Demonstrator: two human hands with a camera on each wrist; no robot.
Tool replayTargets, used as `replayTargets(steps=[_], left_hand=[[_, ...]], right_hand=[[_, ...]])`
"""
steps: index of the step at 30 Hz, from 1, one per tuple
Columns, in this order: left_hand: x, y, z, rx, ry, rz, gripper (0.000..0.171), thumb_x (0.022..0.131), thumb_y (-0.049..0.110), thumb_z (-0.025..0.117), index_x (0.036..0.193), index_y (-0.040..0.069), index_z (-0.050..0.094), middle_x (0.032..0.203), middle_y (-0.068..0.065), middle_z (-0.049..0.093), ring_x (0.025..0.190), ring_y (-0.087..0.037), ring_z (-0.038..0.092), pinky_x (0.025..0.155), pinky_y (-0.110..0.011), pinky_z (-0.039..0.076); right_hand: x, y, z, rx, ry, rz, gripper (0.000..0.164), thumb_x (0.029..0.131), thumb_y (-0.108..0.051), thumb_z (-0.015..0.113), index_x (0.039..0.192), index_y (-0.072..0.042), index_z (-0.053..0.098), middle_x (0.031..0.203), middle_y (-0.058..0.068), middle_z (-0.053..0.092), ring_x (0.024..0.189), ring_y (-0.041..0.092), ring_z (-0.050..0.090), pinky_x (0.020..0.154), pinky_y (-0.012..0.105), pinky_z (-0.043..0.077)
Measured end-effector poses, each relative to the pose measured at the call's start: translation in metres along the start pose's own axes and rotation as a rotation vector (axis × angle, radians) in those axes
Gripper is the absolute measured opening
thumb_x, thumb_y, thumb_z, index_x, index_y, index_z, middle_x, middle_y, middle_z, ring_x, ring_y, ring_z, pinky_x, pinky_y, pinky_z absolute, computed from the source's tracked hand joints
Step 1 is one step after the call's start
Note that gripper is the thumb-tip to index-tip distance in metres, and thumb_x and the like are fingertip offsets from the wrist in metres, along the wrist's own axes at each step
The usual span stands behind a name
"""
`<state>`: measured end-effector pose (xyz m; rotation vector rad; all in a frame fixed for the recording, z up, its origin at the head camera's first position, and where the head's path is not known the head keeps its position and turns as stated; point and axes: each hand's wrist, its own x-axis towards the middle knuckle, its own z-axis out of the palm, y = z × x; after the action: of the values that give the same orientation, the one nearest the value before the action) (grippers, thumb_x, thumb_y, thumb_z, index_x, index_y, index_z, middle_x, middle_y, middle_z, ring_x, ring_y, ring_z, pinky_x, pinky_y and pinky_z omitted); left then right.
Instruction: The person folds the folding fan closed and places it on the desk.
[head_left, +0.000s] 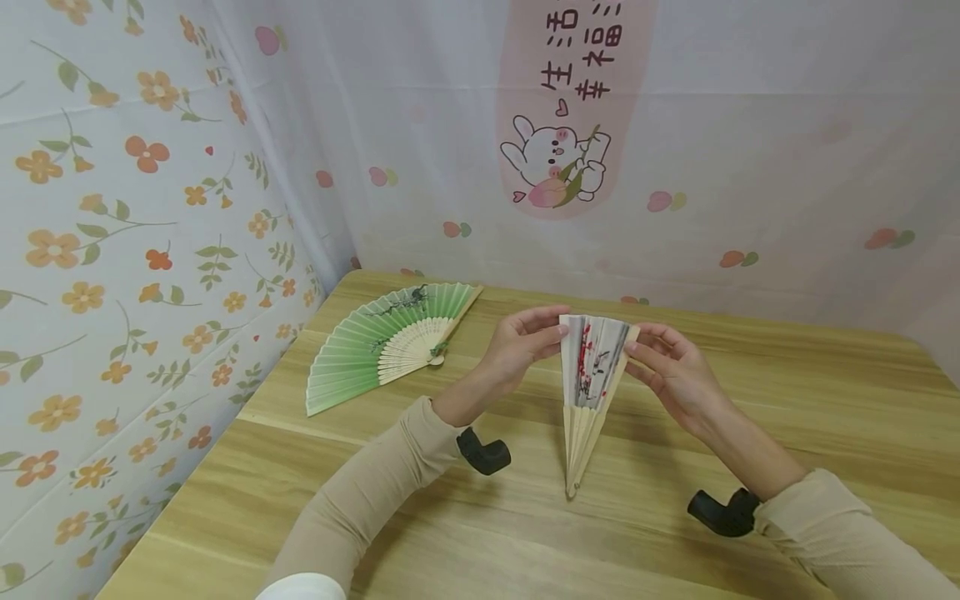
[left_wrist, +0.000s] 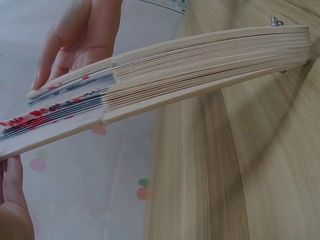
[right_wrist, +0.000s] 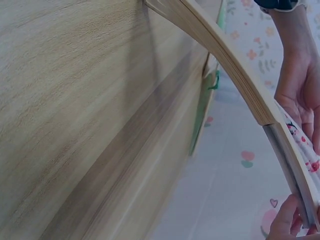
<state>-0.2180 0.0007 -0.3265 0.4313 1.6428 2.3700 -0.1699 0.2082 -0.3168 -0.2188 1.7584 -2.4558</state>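
A partly spread folding fan (head_left: pixel 592 367) with red blossoms on grey-white fabric is held between both hands, its ribbed wooden end pointing toward me. My left hand (head_left: pixel 521 342) pinches the left outer rib near the top between thumb and fingers. At the opposite edge my right hand (head_left: pixel 675 371) pinches the right outer rib. The left wrist view shows the stacked ribs of the fan (left_wrist: pixel 210 65) and its metal pivot pin at the narrow end. In the right wrist view, the fan (right_wrist: pixel 240 75) slants over the table, fingertips at its lower end.
A green folding fan (head_left: pixel 352 358) lies spread open at the table's back left, a green tassel by its pivot. The wooden table (head_left: pixel 510 533) meets a printed curtain (head_left: pixel 420 125) behind and a floral one (head_left: pixel 150 250) at left. Black wrist mounts (head_left: pixel 483 454) sit beneath both forearms.
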Motion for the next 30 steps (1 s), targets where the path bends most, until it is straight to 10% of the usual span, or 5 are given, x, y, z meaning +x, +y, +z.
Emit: replayTargets(steps=[30], left_hand=[[0.0012, -0.0021, 0.0049, -0.018, -0.002, 0.010, 0.033, 0.083, -0.008, 0.054, 0.116, -0.010, 0.051, 0.087, 0.000, 0.059, 0.081, -0.011, 0.058, 0.081, -0.032, 0.048]], right_hand=[[-0.0010, -0.0046, 0.0017, 0.050, -0.028, 0.008, 0.013, 0.084, 0.003, 0.056, 0.087, -0.010, 0.052, 0.081, -0.001, 0.051, 0.080, 0.012, 0.056, 0.076, 0.027, 0.050]])
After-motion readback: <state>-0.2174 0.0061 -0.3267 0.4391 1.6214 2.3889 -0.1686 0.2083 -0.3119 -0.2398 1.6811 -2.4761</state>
